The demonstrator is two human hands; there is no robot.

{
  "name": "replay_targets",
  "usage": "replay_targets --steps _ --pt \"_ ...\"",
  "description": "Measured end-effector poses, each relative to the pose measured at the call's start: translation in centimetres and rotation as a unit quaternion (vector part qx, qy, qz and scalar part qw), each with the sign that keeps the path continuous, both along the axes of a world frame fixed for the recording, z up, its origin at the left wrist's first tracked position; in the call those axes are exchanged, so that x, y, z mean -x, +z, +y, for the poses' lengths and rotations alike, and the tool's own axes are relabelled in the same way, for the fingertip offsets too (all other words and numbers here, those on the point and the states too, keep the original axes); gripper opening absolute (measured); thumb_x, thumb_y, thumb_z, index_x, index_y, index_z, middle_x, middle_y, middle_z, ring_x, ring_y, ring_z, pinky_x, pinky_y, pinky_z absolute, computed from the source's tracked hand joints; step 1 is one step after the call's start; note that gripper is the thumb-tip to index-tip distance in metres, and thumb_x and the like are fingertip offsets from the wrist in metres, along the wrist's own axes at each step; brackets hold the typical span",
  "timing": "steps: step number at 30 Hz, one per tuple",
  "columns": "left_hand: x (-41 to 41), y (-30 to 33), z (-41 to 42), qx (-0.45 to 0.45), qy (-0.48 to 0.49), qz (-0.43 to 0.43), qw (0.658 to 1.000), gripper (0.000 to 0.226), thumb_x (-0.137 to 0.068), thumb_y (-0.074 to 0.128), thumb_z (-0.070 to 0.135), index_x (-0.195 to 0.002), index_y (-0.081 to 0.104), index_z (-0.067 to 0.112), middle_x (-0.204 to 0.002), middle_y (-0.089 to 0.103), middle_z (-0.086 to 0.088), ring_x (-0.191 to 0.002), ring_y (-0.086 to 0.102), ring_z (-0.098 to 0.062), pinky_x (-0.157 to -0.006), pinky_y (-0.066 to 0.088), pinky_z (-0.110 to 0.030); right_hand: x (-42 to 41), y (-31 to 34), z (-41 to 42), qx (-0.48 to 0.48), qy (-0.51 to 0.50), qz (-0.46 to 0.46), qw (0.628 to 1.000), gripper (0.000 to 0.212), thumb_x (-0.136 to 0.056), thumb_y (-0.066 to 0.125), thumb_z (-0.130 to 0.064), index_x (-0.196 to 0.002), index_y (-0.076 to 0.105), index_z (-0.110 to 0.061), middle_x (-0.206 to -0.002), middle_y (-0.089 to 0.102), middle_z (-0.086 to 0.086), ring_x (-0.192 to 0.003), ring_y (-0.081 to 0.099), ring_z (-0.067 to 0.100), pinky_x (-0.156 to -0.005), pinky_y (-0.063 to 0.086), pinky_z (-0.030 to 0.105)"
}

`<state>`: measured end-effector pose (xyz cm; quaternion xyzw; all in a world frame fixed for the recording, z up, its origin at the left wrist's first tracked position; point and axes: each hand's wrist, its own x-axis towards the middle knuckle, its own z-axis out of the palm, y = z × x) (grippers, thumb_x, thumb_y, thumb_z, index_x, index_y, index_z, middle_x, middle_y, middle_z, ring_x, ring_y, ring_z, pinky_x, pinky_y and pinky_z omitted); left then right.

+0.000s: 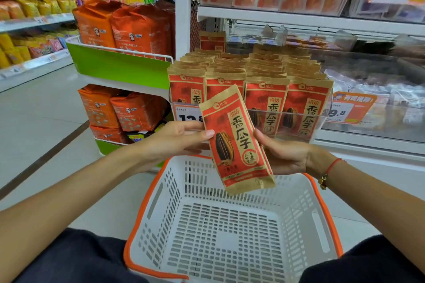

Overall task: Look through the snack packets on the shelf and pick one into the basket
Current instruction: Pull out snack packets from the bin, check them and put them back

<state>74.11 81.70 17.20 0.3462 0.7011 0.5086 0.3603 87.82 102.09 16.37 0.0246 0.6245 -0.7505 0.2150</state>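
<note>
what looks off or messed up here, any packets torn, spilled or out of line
Nothing stands out. The held packet looks intact, tilted between the left hand and right hand above the basket. The shelf packets stand in neat rows, with nothing spilled.

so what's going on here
A person is shopping for snacks. Both the left hand and the right hand hold one red sunflower seed packet above the white basket, which has nothing in it. More of the same packets stand in rows on the shelf behind.
</note>
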Motion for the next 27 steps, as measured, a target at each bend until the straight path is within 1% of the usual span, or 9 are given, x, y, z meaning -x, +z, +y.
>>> replay_targets --steps 2,6,9,13,15,19,22,25,27 --pt "0.0 0.0 0.0 -0.030 0.024 -0.014 0.999 0.032 -0.090 0.062 0.032 -0.120 0.065 0.021 -0.109 0.074 0.000 -0.103 0.070 -0.015 -0.093 0.052 -0.026 0.1 0.1 0.1 -0.012 -0.044 0.005 0.999 0.087 -0.050 0.084 -0.063 -0.122 0.054 -0.026 -0.117 0.071 -0.001 -0.110 0.066 0.014 -0.091 0.055 0.030" --pt "0.1 0.2 0.0 -0.081 0.107 -0.005 0.991 0.028 -0.088 0.067 0.024 -0.114 0.066 0.014 -0.097 0.076 -0.005 -0.091 0.073 -0.014 -0.075 0.056 -0.016 0.4 0.7 0.0 -0.117 -0.143 0.029 0.982 0.049 -0.079 0.057 -0.051 -0.119 0.064 -0.023 -0.124 0.067 0.005 -0.120 0.059 0.019 -0.102 0.046 0.034" --pt "0.1 0.3 0.1 -0.119 0.129 0.004 0.984 0.029 -0.085 0.069 0.018 -0.111 0.063 0.008 -0.095 0.076 -0.008 -0.090 0.073 -0.018 -0.081 0.058 -0.023 0.4 1.3 -0.4 -0.200 -0.184 0.084 0.959 0.039 -0.090 0.048 -0.042 -0.118 0.067 -0.021 -0.115 0.071 0.001 -0.110 0.065 0.014 -0.094 0.048 0.027" --pt "-0.2 1.1 0.2 -0.156 0.124 0.043 0.979 0.026 -0.082 0.070 0.023 -0.103 0.061 0.009 -0.093 0.076 -0.009 -0.093 0.073 -0.019 -0.083 0.056 -0.025 -0.2 2.9 -1.3 -0.260 -0.252 0.189 0.912 0.024 -0.097 0.050 -0.030 -0.114 0.067 -0.027 -0.104 0.074 -0.011 -0.099 0.068 0.004 -0.079 0.052 0.017" --pt "-0.4 1.9 0.3 -0.175 0.118 0.074 0.975 0.028 -0.080 0.070 0.026 -0.102 0.061 0.011 -0.093 0.076 -0.006 -0.093 0.072 -0.015 -0.082 0.054 -0.020 -0.7 4.3 -1.9 -0.299 -0.262 0.248 0.884 0.023 -0.095 0.053 -0.030 -0.115 0.065 -0.030 -0.105 0.072 -0.015 -0.098 0.067 0.001 -0.078 0.054 0.016" --pt "-1.1 4.5 1.2 -0.216 0.095 0.123 0.964 0.024 -0.076 0.071 0.024 -0.099 0.064 0.018 -0.094 0.076 0.000 -0.089 0.072 -0.009 -0.075 0.052 -0.015 -0.9 7.1 -2.8 -0.396 -0.279 0.342 0.806 0.030 -0.093 0.059 -0.031 -0.121 0.065 -0.023 -0.110 0.071 -0.014 -0.098 0.066 0.000 -0.081 0.054 0.018" --pt "-1.1 7.0 2.2 -0.260 0.093 0.144 0.950 0.024 -0.076 0.070 0.022 -0.099 0.065 0.018 -0.090 0.076 0.006 -0.087 0.071 -0.005 -0.075 0.052 -0.014 -0.5 9.6 -2.8 -0.389 -0.297 0.368 0.790 0.028 -0.092 0.061 -0.031 -0.120 0.065 -0.024 -0.107 0.071 -0.013 -0.096 0.067 0.003 -0.081 0.057 0.025" --pt "-0.5 9.7 2.8 -0.291 0.100 0.157 0.938 0.016 -0.080 0.069 0.017 -0.094 0.064 0.022 -0.085 0.075 0.012 -0.083 0.070 -0.001 -0.073 0.052 -0.013 0.0 12.8 -2.0 -0.402 -0.295 0.377 0.780 0.024 -0.091 0.063 -0.032 -0.114 0.064 -0.031 -0.102 0.071 -0.017 -0.093 0.066 -0.001 -0.077 0.055 0.017" --pt "0.1 11.3 3.3 -0.304 0.110 0.163 0.932 0.018 -0.084 0.068 0.017 -0.101 0.064 0.022 -0.089 0.076 0.009 -0.084 0.071 -0.004 -0.073 0.053 -0.014 0.6 14.7 -1.1 -0.432 -0.270 0.356 0.784 0.029 -0.091 0.063 -0.033 -0.119 0.063 -0.029 -0.106 0.071 -0.015 -0.095 0.067 0.000 -0.082 0.056 0.024"
